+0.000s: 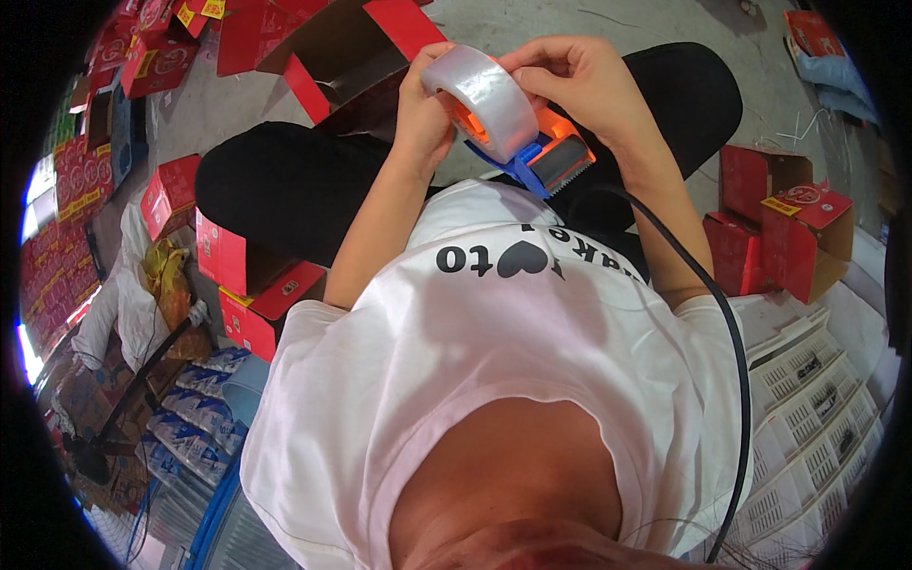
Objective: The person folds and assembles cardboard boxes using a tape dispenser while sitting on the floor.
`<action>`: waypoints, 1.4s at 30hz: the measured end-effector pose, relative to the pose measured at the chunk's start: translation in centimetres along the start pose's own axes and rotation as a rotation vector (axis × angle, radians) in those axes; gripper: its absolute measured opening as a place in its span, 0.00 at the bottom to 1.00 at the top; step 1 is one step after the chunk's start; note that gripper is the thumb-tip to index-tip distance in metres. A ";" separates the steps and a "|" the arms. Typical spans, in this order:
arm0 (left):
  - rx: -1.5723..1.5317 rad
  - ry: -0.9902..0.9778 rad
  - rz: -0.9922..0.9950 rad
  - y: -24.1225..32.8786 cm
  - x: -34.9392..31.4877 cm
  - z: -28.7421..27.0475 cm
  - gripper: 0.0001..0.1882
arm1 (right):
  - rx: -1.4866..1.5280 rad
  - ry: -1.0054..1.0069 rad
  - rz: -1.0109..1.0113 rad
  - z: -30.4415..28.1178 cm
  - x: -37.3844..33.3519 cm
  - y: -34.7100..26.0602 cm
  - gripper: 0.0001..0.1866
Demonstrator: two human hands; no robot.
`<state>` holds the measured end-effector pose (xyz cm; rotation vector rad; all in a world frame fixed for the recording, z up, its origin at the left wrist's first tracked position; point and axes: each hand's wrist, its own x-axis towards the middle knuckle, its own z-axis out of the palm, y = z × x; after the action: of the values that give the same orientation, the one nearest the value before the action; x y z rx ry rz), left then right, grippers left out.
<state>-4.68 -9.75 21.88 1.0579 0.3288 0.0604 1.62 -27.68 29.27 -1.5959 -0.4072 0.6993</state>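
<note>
From where I stand, the person is seated with both knees apart, and the roll of clear tape (503, 103) is up above the lap, directly between the two hands. The left hand (425, 112) curls around the roll's left side, fairly closed, its palm against the rim and some fingers hidden behind; I judge it is carrying most of the weight and keeping the roll from turning. The right hand (581, 84) comes in from the other side, half curled, thumb and forefinger drawn close at the roll's upper right edge; I can't tell whether they pinch a tape end or only rest there. An orange part shows inside the roll, so it seems seated on the blue-and-orange dispenser (525, 169), which hangs just below the right hand, its toothed edge toward the person's body. That tilt probably leaves the tape's outer face free for the right fingertips, with the teeth clear of them. Beyond the left hand, an open red box (332, 57) lies on the floor (532, 21); more red boxes (803, 223) stand to the right of the right hand, well apart from it.
</note>
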 end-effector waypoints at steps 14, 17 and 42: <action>0.238 0.073 0.294 0.5 0.3 -0.7 0.17 | -0.152 0.043 -0.022 -0.4 -0.3 -0.7 0.07; 0.275 0.096 0.370 0.5 0.3 -0.8 0.18 | -0.150 0.074 0.001 -0.3 -0.1 -0.6 0.07; 0.069 0.007 -0.196 -0.3 -1.2 -0.5 0.20 | -0.403 0.040 -0.332 -0.1 -2.0 0.2 0.07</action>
<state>-5.98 -9.68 21.71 1.0888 0.4420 -0.1229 0.16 -29.02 29.48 -1.8549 -0.8012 0.3424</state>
